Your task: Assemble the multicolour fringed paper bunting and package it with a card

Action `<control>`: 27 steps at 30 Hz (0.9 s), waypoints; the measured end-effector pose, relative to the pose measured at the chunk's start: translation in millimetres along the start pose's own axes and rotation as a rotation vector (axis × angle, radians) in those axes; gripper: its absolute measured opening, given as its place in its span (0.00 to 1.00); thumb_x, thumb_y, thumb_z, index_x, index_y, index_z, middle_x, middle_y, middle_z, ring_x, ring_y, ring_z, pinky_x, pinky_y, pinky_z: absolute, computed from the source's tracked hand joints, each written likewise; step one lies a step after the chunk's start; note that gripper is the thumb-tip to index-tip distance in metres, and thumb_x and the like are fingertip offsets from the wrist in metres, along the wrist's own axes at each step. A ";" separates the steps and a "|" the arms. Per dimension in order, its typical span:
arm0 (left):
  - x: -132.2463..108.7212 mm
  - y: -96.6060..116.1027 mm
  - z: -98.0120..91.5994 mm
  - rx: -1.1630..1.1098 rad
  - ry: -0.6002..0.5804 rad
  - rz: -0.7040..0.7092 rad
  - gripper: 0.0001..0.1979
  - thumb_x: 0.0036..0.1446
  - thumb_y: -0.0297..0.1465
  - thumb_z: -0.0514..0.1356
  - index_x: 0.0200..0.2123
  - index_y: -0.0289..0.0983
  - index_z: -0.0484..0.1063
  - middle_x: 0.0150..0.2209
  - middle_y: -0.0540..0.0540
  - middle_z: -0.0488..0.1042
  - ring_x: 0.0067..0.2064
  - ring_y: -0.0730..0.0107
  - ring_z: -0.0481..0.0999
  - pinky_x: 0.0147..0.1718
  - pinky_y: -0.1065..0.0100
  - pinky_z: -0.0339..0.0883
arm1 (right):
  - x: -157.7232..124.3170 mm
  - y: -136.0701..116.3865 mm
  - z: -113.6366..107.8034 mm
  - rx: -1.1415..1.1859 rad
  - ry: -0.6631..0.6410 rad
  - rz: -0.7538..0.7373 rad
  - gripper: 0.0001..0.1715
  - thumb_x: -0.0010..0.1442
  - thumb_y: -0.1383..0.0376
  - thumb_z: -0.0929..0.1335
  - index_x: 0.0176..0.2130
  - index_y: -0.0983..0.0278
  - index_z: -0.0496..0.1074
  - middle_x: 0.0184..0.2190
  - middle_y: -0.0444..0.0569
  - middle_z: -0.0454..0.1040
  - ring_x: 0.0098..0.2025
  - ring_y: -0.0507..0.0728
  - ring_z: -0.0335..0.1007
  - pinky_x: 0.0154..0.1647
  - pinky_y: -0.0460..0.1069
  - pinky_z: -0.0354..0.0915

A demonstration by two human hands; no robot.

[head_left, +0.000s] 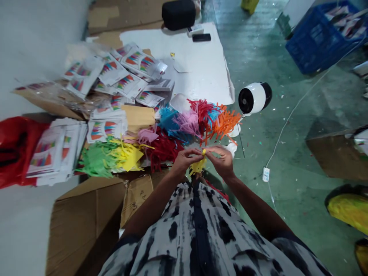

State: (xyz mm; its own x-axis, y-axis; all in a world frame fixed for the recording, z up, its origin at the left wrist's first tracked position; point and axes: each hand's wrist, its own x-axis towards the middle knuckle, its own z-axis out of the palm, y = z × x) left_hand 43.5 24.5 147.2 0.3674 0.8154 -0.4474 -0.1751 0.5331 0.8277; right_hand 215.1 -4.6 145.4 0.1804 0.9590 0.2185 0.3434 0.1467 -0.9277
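Observation:
Between my two hands hangs a yellow paper tassel (198,166), its top pinched close to my body. My left hand (185,160) grips it from the left with thumb and fingertips pressed together. From the other side my right hand (222,161) pinches the same yellow top. Just beyond my hands lie fringed paper tassels: orange (227,122), pink (186,122), blue (167,119) and dark red (163,149). Further left rest a yellow fringed bundle (130,156) and a green one (97,159).
Packets with printed tassel pictures (109,73) pile up at the back left. An open cardboard box (86,222) stands at lower left. On the green floor are a black-and-white cylinder (257,97), a power strip (266,174) with its cable, and a blue crate (313,42).

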 end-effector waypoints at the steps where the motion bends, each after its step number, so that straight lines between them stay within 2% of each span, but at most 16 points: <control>1: 1.5 2.8 1.7 0.018 -0.016 0.039 0.14 0.41 0.37 0.79 0.28 0.37 0.82 0.40 0.48 0.82 0.42 0.67 0.79 0.43 0.68 0.70 | 1.4 -0.3 0.1 0.076 0.006 0.046 0.07 0.63 0.58 0.75 0.36 0.57 0.85 0.34 0.48 0.85 0.37 0.59 0.80 0.43 0.55 0.73; 4: 6.0 9.8 7.1 0.006 -0.044 0.009 0.13 0.42 0.37 0.78 0.27 0.37 0.81 0.32 0.50 0.80 0.33 0.72 0.77 0.38 0.69 0.68 | 8.8 -1.4 -5.1 0.164 0.002 0.094 0.07 0.61 0.58 0.76 0.35 0.57 0.85 0.34 0.47 0.84 0.39 0.59 0.79 0.46 0.56 0.73; 6: 8.1 13.1 11.2 -0.047 -0.027 -0.029 0.15 0.40 0.37 0.79 0.27 0.37 0.80 0.26 0.52 0.77 0.28 0.75 0.73 0.33 0.70 0.65 | 14.9 -4.0 -11.6 0.174 -0.066 0.124 0.08 0.62 0.57 0.74 0.38 0.56 0.85 0.37 0.47 0.84 0.41 0.59 0.79 0.48 0.56 0.72; 9: 9.8 16.8 17.4 -0.112 0.002 -0.052 0.17 0.36 0.38 0.79 0.27 0.37 0.79 0.27 0.52 0.79 0.27 0.74 0.73 0.31 0.70 0.65 | 21.7 -10.5 -19.4 0.162 -0.142 0.175 0.10 0.63 0.56 0.74 0.41 0.56 0.85 0.40 0.46 0.84 0.43 0.58 0.79 0.49 0.55 0.72; 13: 12.7 18.2 21.4 -0.108 -0.016 -0.040 0.17 0.37 0.38 0.79 0.28 0.36 0.80 0.28 0.50 0.80 0.28 0.74 0.74 0.30 0.71 0.66 | 25.3 -18.3 -18.9 0.088 -0.014 0.098 0.09 0.62 0.57 0.75 0.34 0.59 0.83 0.33 0.46 0.82 0.38 0.57 0.77 0.45 0.54 0.71; 16: 16.9 14.9 18.9 -0.130 -0.002 -0.012 0.18 0.38 0.37 0.80 0.28 0.35 0.80 0.28 0.50 0.80 0.28 0.74 0.75 0.32 0.71 0.67 | 28.3 -20.2 -12.3 0.091 0.026 0.010 0.09 0.64 0.59 0.74 0.34 0.59 0.82 0.32 0.46 0.81 0.38 0.57 0.76 0.45 0.53 0.71; 20: 24.9 11.7 9.2 -0.186 0.076 0.041 0.19 0.37 0.37 0.81 0.29 0.35 0.80 0.28 0.51 0.80 0.29 0.74 0.76 0.32 0.72 0.68 | 36.5 -18.9 2.1 0.117 0.018 0.008 0.09 0.65 0.59 0.73 0.35 0.59 0.82 0.33 0.46 0.80 0.39 0.57 0.76 0.46 0.54 0.70; 22: 29.9 14.8 0.5 -0.211 0.104 0.072 0.20 0.38 0.37 0.81 0.33 0.36 0.81 0.29 0.51 0.81 0.30 0.74 0.76 0.33 0.72 0.68 | 43.5 -17.9 12.1 0.127 0.009 0.029 0.09 0.65 0.59 0.73 0.34 0.59 0.81 0.33 0.46 0.80 0.39 0.58 0.75 0.46 0.55 0.70; 25: 38.9 24.9 -20.3 -0.214 0.100 0.035 0.22 0.41 0.39 0.80 0.40 0.37 0.84 0.33 0.48 0.83 0.31 0.72 0.78 0.34 0.71 0.69 | 62.6 -14.0 30.9 0.115 -0.051 0.049 0.11 0.65 0.57 0.73 0.33 0.59 0.81 0.32 0.46 0.80 0.38 0.58 0.74 0.44 0.54 0.70; 27: 45.6 32.4 -38.9 -0.193 0.108 -0.017 0.22 0.40 0.39 0.80 0.38 0.35 0.85 0.32 0.47 0.83 0.31 0.71 0.78 0.34 0.70 0.69 | 85.0 -6.8 46.4 0.100 -0.129 0.055 0.12 0.66 0.55 0.73 0.34 0.58 0.81 0.32 0.46 0.80 0.37 0.58 0.75 0.42 0.54 0.71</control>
State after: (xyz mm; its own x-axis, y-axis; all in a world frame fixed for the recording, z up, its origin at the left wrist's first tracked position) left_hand 19.1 87.7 140.5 0.2737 0.8200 -0.5026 -0.3452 0.5715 0.7444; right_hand 185.3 87.2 156.2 0.0739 0.9885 0.1318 0.2415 0.1105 -0.9641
